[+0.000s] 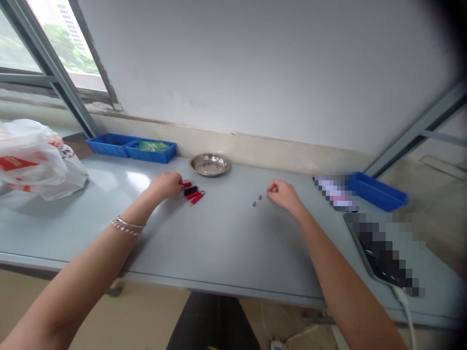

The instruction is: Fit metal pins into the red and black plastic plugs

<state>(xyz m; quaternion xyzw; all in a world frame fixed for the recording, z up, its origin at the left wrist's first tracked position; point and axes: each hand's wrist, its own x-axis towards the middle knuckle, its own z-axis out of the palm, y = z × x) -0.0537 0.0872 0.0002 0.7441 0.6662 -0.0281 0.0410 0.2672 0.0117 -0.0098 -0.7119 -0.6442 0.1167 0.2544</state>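
In front of the steel dish (210, 168), the left hand (167, 185) pinches a red stick (187, 184) near loose sticks (197, 197) likely bunched for reach; rightward, by grey pieces (254, 204), the right hand's (283, 194) fingertips meet, contents indiscernible.

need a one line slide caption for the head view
Left hand at red and black pieces, right hand beside two small grey parts, metal dish beyond.
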